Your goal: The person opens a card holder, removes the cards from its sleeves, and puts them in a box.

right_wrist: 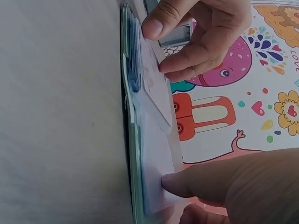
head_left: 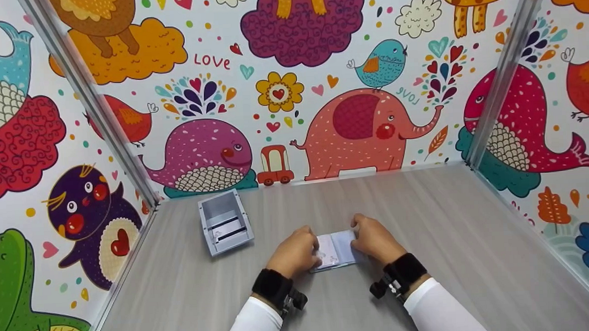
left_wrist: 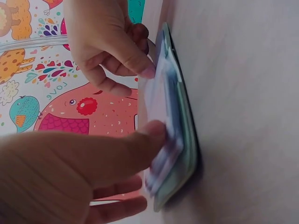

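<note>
Booklet lies spread out on the table, midway between its side edges and well apart from its far edge. Its cover is pale green; the left half is a thicker stack with a patterned white top, the right half plain and pale.

The left hand, half bent, holds the left half, thumb at the near side and fingertips at the far side. The right hand has its thumb on the right half and its fingers bent loosely past the edge; whether they grip it I cannot tell.

A grey box stands near the table's far left corner, two dark bars across its inside. Each wrist wears a black band below a white sleeve.
</note>
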`<action>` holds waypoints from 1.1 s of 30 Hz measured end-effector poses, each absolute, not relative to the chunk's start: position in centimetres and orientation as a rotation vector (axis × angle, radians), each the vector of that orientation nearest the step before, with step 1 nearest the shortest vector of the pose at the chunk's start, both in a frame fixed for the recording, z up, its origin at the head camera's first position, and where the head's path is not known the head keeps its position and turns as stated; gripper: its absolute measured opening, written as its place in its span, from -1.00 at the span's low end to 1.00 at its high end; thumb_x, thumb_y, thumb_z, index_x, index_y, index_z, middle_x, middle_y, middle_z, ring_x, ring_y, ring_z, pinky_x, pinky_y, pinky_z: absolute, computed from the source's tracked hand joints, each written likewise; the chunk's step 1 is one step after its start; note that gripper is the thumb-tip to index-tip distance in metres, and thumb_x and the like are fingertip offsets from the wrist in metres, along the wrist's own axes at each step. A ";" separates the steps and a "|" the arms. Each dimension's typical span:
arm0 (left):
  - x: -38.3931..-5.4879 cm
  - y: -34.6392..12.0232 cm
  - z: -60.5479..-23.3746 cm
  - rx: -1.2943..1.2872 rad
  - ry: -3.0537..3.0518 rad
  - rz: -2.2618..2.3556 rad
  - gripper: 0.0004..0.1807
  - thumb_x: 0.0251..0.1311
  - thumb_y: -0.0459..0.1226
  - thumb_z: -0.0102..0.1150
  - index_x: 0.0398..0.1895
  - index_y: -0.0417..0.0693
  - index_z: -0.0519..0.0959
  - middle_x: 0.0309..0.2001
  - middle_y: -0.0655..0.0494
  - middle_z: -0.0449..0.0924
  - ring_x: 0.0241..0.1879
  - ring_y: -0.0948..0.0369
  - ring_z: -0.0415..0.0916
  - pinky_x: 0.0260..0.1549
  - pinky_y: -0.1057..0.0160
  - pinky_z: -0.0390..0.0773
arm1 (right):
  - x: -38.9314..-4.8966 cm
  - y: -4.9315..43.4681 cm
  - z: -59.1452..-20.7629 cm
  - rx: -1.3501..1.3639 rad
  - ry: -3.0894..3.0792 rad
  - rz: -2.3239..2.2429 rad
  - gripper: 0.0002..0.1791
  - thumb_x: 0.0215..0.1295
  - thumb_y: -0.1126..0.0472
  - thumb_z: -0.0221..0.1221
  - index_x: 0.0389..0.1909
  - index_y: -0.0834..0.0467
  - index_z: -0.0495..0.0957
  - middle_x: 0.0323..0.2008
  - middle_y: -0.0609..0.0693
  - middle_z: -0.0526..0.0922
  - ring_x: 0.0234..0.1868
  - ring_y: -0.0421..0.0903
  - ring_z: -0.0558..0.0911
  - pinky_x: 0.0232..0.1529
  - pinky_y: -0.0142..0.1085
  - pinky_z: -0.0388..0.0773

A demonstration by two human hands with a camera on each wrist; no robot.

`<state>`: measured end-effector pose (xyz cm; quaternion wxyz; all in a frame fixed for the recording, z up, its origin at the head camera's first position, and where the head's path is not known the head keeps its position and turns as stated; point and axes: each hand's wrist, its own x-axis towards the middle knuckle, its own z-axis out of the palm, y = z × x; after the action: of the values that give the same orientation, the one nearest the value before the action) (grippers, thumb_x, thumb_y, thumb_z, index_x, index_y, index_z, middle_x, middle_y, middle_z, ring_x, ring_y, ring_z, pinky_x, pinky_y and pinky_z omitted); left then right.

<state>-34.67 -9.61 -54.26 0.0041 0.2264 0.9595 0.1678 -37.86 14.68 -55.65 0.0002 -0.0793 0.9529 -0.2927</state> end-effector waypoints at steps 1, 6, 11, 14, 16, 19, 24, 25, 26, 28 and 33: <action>-34.7 -9.6 -54.3 0.706 3.006 0.525 -0.68 0.20 -0.22 0.70 -0.05 -0.18 0.87 -0.12 0.07 0.65 -0.17 0.21 0.53 0.03 0.12 0.71 | -37.8 14.6 -55.6 -0.255 2.993 -0.929 -0.68 0.16 0.43 0.44 -0.06 0.23 0.66 -0.36 0.02 0.62 -0.29 -0.01 0.56 -0.22 -0.15 0.54; -34.7 -9.6 -54.3 0.682 3.009 0.522 -0.68 0.19 -0.20 0.71 -0.08 -0.18 0.87 -0.15 0.11 0.66 -0.23 0.24 0.50 -0.04 0.12 0.70 | -37.8 14.1 -55.6 -0.323 2.956 -1.074 -0.88 0.21 0.42 0.37 -0.28 0.19 0.69 -0.39 -0.01 0.66 -0.35 -0.08 0.58 -0.32 -0.25 0.53; -34.6 -9.5 -54.2 0.670 3.023 0.540 -0.70 0.17 -0.20 0.72 -0.13 -0.16 0.84 -0.20 0.13 0.65 -0.28 0.25 0.47 -0.10 0.13 0.68 | -37.6 13.3 -55.9 -0.335 2.681 -1.364 -0.95 0.37 0.38 0.35 -0.20 0.25 0.72 -0.35 0.05 0.76 -0.40 -0.11 0.71 -0.37 -0.28 0.69; -34.6 -9.5 -54.2 0.663 3.026 0.539 -0.70 0.18 -0.20 0.72 -0.13 -0.15 0.83 -0.22 0.14 0.65 -0.29 0.25 0.48 -0.12 0.13 0.69 | -37.6 13.3 -56.2 -0.291 2.562 -1.437 -0.91 0.42 0.37 0.33 -0.13 0.29 0.72 -0.31 0.12 0.79 -0.40 -0.09 0.77 -0.37 -0.28 0.75; -34.6 -9.5 -54.2 0.658 3.028 0.534 -0.71 0.18 -0.19 0.72 -0.14 -0.14 0.83 -0.23 0.14 0.65 -0.30 0.24 0.49 -0.13 0.12 0.69 | -37.6 13.4 -56.3 -0.276 2.550 -1.438 -0.88 0.43 0.36 0.33 -0.09 0.31 0.73 -0.29 0.12 0.80 -0.39 -0.10 0.77 -0.35 -0.28 0.76; -34.6 -9.4 -54.2 0.639 3.027 0.523 -0.71 0.20 -0.18 0.71 -0.14 -0.12 0.84 -0.23 0.15 0.65 -0.30 0.23 0.50 -0.13 0.12 0.68 | -37.6 13.5 -56.4 -0.252 2.533 -1.450 -0.83 0.44 0.35 0.33 -0.04 0.34 0.75 -0.28 0.13 0.82 -0.38 -0.11 0.77 -0.34 -0.28 0.76; -34.7 -9.2 -54.4 0.642 3.040 0.498 -0.72 0.22 -0.14 0.69 -0.12 -0.10 0.87 -0.22 0.14 0.68 -0.29 0.20 0.56 -0.12 0.09 0.69 | -37.7 13.5 -56.4 -0.229 2.516 -1.471 -0.76 0.42 0.35 0.32 0.03 0.36 0.77 -0.28 0.11 0.82 -0.37 -0.11 0.77 -0.34 -0.30 0.75; -34.7 -9.2 -54.4 0.654 3.047 0.486 -0.73 0.23 -0.14 0.68 -0.12 -0.09 0.88 -0.21 0.14 0.68 -0.28 0.19 0.58 -0.13 0.09 0.69 | -37.7 13.5 -56.4 -0.230 2.519 -1.469 -0.74 0.41 0.35 0.32 0.04 0.37 0.78 -0.29 0.10 0.82 -0.38 -0.12 0.76 -0.35 -0.31 0.74; -34.7 -9.1 -54.5 0.671 3.056 0.472 -0.73 0.23 -0.14 0.68 -0.13 -0.09 0.89 -0.21 0.14 0.69 -0.28 0.18 0.59 -0.14 0.09 0.69 | -37.7 13.4 -56.4 -0.233 2.522 -1.468 -0.72 0.40 0.35 0.31 0.05 0.37 0.77 -0.29 0.10 0.82 -0.39 -0.12 0.76 -0.36 -0.32 0.74; -34.6 -9.0 -54.6 0.710 3.078 0.443 -0.76 0.22 -0.13 0.67 -0.16 -0.07 0.90 -0.21 0.13 0.69 -0.26 0.16 0.63 -0.15 0.08 0.68 | -37.7 13.4 -56.5 -0.239 2.528 -1.469 -0.69 0.37 0.35 0.30 0.06 0.39 0.77 -0.28 0.10 0.83 -0.40 -0.13 0.75 -0.38 -0.34 0.72; -34.4 -8.5 -54.9 0.781 3.116 0.393 -0.78 0.24 -0.11 0.66 -0.23 -0.05 0.89 -0.20 0.11 0.69 -0.19 0.09 0.69 -0.11 0.03 0.69 | -37.7 13.2 -56.6 -0.176 2.453 -1.553 -0.70 0.39 0.38 0.28 0.07 0.42 0.75 -0.31 0.08 0.82 -0.42 -0.14 0.75 -0.42 -0.35 0.71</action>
<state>-34.45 -8.50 -54.90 -0.0476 0.2410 0.9618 0.1211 -37.66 13.22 -56.64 0.1162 -0.0599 0.8377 -0.5302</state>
